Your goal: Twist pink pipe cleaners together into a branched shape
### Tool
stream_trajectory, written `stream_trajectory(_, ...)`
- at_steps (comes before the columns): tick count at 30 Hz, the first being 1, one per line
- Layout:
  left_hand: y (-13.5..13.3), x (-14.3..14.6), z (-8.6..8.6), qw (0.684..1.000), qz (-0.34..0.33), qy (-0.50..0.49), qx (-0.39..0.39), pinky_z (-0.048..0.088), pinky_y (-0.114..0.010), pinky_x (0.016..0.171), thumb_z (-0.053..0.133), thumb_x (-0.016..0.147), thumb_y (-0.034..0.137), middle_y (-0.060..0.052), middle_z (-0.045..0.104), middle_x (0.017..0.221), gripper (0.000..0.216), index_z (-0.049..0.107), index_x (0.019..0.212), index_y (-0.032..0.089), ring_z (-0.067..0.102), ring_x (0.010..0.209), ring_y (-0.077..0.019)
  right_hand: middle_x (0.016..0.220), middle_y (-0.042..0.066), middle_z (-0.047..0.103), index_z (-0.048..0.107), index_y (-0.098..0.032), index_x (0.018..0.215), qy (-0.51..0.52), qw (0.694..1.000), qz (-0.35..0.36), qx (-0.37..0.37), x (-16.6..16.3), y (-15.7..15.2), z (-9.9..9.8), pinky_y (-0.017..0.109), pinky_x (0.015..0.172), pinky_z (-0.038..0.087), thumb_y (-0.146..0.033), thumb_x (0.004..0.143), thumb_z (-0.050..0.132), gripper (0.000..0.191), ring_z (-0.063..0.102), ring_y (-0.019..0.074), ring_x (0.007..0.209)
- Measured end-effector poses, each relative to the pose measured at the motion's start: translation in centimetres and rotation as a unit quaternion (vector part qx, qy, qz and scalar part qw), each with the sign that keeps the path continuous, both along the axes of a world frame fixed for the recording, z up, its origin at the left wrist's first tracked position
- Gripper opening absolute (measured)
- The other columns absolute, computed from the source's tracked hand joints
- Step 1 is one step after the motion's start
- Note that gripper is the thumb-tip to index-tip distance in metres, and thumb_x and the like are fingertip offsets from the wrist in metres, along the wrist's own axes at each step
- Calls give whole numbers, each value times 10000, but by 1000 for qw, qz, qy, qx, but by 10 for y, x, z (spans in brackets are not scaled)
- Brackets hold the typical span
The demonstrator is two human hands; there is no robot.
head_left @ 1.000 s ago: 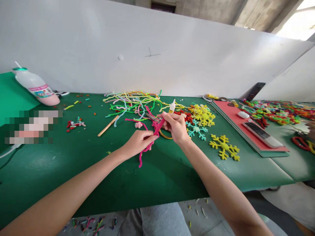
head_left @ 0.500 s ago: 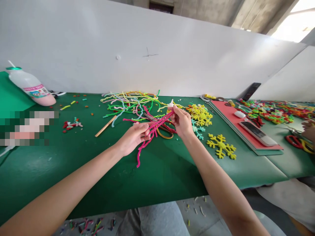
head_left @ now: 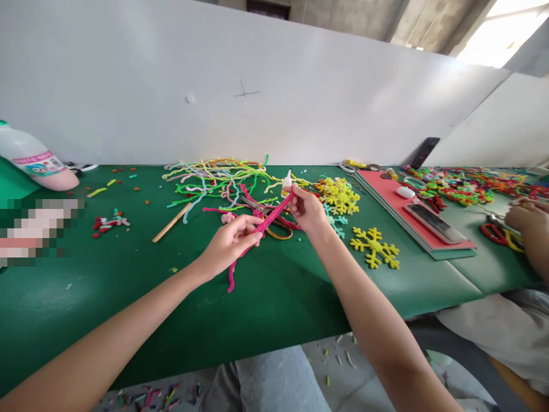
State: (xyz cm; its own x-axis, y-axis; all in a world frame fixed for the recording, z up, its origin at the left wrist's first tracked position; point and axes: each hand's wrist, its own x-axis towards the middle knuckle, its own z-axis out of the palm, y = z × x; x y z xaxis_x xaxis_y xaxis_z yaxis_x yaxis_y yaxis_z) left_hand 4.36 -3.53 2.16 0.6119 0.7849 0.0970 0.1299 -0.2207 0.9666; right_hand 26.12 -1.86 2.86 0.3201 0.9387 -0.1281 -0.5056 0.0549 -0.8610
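Several pink pipe cleaners (head_left: 273,216) stretch in a bundle between my two hands, above the green table. My left hand (head_left: 235,239) pinches their lower-left part, and loose pink ends hang below it. At the upper-right end, the fingers of my right hand (head_left: 305,207) are closed on the same bundle. Just behind my right fingertips stands a small white-tipped glue bottle (head_left: 287,182). Scissors (head_left: 281,229) with orange-brown handles lie under and behind the bundle, partly hidden. Beyond my hands spreads a loose heap of coloured pipe cleaners (head_left: 214,174).
Yellow snowflake shapes (head_left: 374,247) lie right of my right arm. Farther right are a red folder (head_left: 386,197) with a phone (head_left: 435,223) on it, and a co-worker's hands (head_left: 529,220) near other scissors. A wooden stick (head_left: 171,222) and a pink-filled bottle (head_left: 40,163) are at left.
The pink pipe cleaners, spread apart before, are now gathered into a tighter bundle between my hands. The view has turned slightly right, and more of the co-worker's hands shows.
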Motion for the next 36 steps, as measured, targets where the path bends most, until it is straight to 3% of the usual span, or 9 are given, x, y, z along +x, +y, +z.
stream_trajectory(6, 7, -1, -1, 991, 20, -87, -100, 466, -292, 709, 638, 860, 347, -2, 631, 710, 211, 618, 975, 170, 602, 698, -146, 446, -74, 408, 690, -143, 743, 33, 999, 38, -3, -4, -3, 11, 200, 353, 272, -365, 784, 718, 227, 329, 36, 374)
stream_trajectory(11, 8, -3, 2, 984, 13, -126, -127, 470, -283, 710, 655, 861, 325, 1, 634, 686, 194, 636, 971, 166, 602, 674, -133, 464, -67, 420, 704, -132, 761, 33, 999, 25, 30, -2, -3, 11, 190, 367, 281, -403, 776, 729, 273, 350, 32, 396)
stream_trajectory(18, 14, -6, -4, 971, 56, -178, -146, 502, -302, 783, 725, 802, 288, -43, 692, 857, 331, 645, 1095, 155, 620, 740, -133, 513, -67, 432, 724, -139, 803, -27, 995, -28, 95, 0, -3, 0, 218, 395, 273, -411, 736, 747, 282, 383, 40, 437)
stream_trajectory(23, 14, -5, -5, 969, 84, -200, -119, 532, -290, 778, 750, 771, 274, -83, 617, 1238, 548, 558, 1283, 232, 627, 911, -153, 537, -65, 466, 720, -165, 886, -2, 995, -33, 97, -8, -2, -7, 198, 389, 284, -440, 746, 732, 309, 410, 40, 445)
stream_trajectory(27, 12, -4, -4, 969, 83, -190, -136, 543, -286, 736, 764, 760, 264, -88, 596, 1261, 634, 511, 1341, 259, 639, 899, -160, 562, -58, 521, 696, -205, 936, 19, 996, 13, 90, -23, 0, -16, 180, 462, 384, -435, 795, 692, 270, 492, 51, 491)
stream_trajectory(32, 14, -3, -6, 958, 68, -228, -159, 528, -254, 678, 753, 777, 320, -57, 668, 1039, 461, 616, 1201, 201, 623, 759, -120, 701, -13, 652, 714, -190, 968, 42, 989, 116, 84, -47, -6, -22, 178, 473, 398, -375, 757, 709, 280, 599, 78, 603)
stream_trajectory(36, 20, -5, -6, 939, 121, -290, -136, 500, -242, 671, 714, 816, 372, -21, 665, 838, 369, 663, 1124, 176, 589, 685, -98, 730, 22, 688, 729, -152, 843, -60, 973, 202, 94, -58, -17, -20, 190, 452, 393, -384, 745, 725, 252, 617, 94, 581)
